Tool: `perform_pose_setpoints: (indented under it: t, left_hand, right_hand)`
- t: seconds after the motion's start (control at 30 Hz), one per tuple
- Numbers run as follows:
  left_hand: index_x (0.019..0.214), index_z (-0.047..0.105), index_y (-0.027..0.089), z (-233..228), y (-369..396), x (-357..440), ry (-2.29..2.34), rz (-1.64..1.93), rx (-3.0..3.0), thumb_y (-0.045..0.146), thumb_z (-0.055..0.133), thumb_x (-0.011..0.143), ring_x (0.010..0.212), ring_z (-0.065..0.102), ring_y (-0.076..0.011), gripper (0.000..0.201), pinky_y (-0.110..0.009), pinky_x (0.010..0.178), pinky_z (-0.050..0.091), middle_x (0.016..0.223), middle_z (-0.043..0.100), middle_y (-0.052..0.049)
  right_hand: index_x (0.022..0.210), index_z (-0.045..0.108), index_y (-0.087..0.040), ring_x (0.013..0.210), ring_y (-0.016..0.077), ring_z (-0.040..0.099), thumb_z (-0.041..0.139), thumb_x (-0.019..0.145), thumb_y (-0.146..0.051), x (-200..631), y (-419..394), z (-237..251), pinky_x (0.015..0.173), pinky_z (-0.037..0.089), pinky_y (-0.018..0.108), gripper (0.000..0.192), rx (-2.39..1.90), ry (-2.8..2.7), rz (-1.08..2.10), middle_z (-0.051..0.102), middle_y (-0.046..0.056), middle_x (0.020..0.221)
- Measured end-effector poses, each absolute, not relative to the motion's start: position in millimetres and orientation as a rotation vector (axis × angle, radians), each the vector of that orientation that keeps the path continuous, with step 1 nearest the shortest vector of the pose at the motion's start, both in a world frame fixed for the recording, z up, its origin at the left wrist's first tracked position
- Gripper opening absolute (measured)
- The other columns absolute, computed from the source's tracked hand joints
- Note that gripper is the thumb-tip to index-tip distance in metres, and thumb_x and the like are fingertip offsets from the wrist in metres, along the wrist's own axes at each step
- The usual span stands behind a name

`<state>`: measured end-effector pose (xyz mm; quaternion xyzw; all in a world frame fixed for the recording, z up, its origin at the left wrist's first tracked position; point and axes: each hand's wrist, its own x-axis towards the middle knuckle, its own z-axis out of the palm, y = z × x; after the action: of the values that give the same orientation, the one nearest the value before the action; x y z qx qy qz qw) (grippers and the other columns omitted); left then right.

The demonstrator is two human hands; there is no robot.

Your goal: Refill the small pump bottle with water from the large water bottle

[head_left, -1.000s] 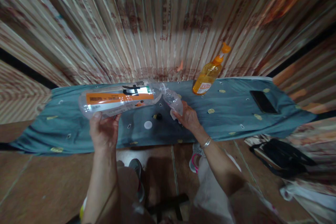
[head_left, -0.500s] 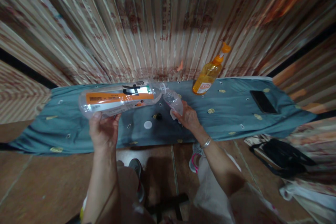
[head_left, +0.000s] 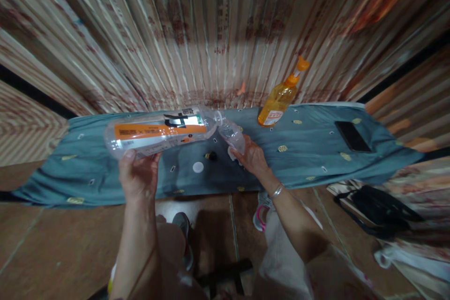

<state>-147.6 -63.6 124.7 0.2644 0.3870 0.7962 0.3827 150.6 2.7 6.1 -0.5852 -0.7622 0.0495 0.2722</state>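
My left hand is closed around the underside of a large clear plastic bottle with an orange and white label. The bottle lies nearly level above the cloth, its neck pointing right. A small clear plastic bottle is gripped in my right hand, tilted so its mouth meets that of the large one. Below them on the cloth are a round white cap and a small black piece, perhaps a cap. How much liquid either bottle holds I cannot make out.
A narrow table has a teal patterned cloth. Behind the small bottle stands an orange pump bottle of yellow liquid. A black phone lies at the right. Pleated curtain hangs behind; a black bag is below right.
The large bottle's base has shifted very slightly left. Both hands otherwise keep their places, and the bottle mouths stay together.
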Motion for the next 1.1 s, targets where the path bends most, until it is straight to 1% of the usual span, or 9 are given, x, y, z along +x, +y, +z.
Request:
perform_pose_setpoints:
  t: [0.07,0.2,0.3,0.4,0.5,0.7,0.9,1.0,1.1]
  left_hand:
    - [0.086,0.073,0.027,125.0,-63.6,-147.7,0.986,2.029,0.666,0.044,0.092,0.059,0.105,0.074,-0.0236,0.037,-0.029,0.082,0.064,0.102,0.081,-0.002]
    - [0.087,0.073,0.027,126.2,-63.8,-147.2,0.991,2.033,0.647,0.046,0.095,0.054,0.111,0.074,-0.0245,0.044,-0.030,0.084,0.064,0.104,0.081,-0.002]
    - [0.087,0.072,0.027,126.0,-64.3,-147.1,0.997,2.022,0.676,0.047,0.094,0.057,0.112,0.074,-0.0246,0.042,-0.030,0.086,0.064,0.105,0.081,-0.002]
    - [0.088,0.073,0.028,124.9,-64.7,-147.3,1.007,2.022,0.681,0.046,0.092,0.060,0.109,0.074,-0.0242,0.038,-0.030,0.085,0.064,0.102,0.081,-0.001]
    - [0.089,0.074,0.028,124.6,-64.3,-147.1,1.002,2.039,0.642,0.044,0.092,0.058,0.103,0.075,-0.0235,0.039,-0.030,0.082,0.064,0.103,0.082,-0.001]
    - [0.091,0.074,0.029,125.6,-63.7,-147.4,0.998,2.024,0.649,0.044,0.092,0.057,0.110,0.074,-0.0255,0.042,-0.031,0.084,0.064,0.104,0.082,-0.001]
    - [0.088,0.074,0.028,125.8,-63.8,-146.8,0.998,2.044,0.631,0.044,0.093,0.055,0.104,0.075,-0.0252,0.041,-0.032,0.083,0.065,0.103,0.082,-0.002]
    - [0.090,0.073,0.028,125.4,-64.3,-147.5,1.012,2.018,0.680,0.046,0.092,0.058,0.111,0.075,-0.0264,0.042,-0.031,0.085,0.065,0.103,0.081,-0.003]
    - [0.094,0.072,0.027,124.7,-64.7,-148.6,1.020,2.006,0.692,0.048,0.093,0.059,0.121,0.073,-0.0277,0.047,-0.029,0.085,0.064,0.101,0.081,-0.005]
  right_hand:
    - [0.147,0.056,-0.012,0.106,0.0340,0.078,0.073,0.101,-0.043,149.5,2.3,7.3,0.093,0.064,0.047,0.058,-1.597,-2.049,0.140,0.079,0.023,0.115]
    - [0.144,0.058,-0.010,0.106,0.0337,0.078,0.075,0.100,-0.045,147.3,1.5,10.3,0.093,0.064,0.044,0.059,-1.651,-2.055,0.139,0.079,0.024,0.115]
    - [0.144,0.058,-0.009,0.107,0.0332,0.078,0.075,0.100,-0.046,146.9,1.1,11.7,0.093,0.063,0.043,0.060,-1.664,-2.060,0.136,0.079,0.024,0.116]
    - [0.145,0.057,-0.009,0.106,0.0331,0.078,0.074,0.101,-0.045,147.7,1.2,10.8,0.093,0.063,0.044,0.060,-1.647,-2.058,0.131,0.079,0.025,0.116]
    - [0.147,0.056,-0.010,0.104,0.0338,0.078,0.072,0.101,-0.044,149.0,2.0,8.0,0.091,0.065,0.046,0.060,-1.604,-2.047,0.108,0.080,0.024,0.114]
    - [0.151,0.053,-0.013,0.104,0.0352,0.079,0.071,0.102,-0.043,150.9,2.8,4.7,0.090,0.066,0.048,0.061,-1.544,-2.047,0.093,0.080,0.023,0.114]
    - [0.150,0.054,-0.012,0.102,0.0338,0.079,0.071,0.102,-0.044,151.4,2.9,4.3,0.091,0.066,0.048,0.060,-1.538,-2.042,0.104,0.080,0.022,0.111]
    - [0.152,0.053,-0.011,0.100,0.0337,0.079,0.069,0.103,-0.046,151.7,3.1,3.8,0.090,0.066,0.047,0.062,-1.532,-2.050,0.096,0.080,0.021,0.109]
    - [0.152,0.052,-0.012,0.102,0.0342,0.079,0.070,0.102,-0.045,151.3,3.0,3.9,0.090,0.066,0.048,0.062,-1.543,-2.053,0.092,0.080,0.022,0.110]
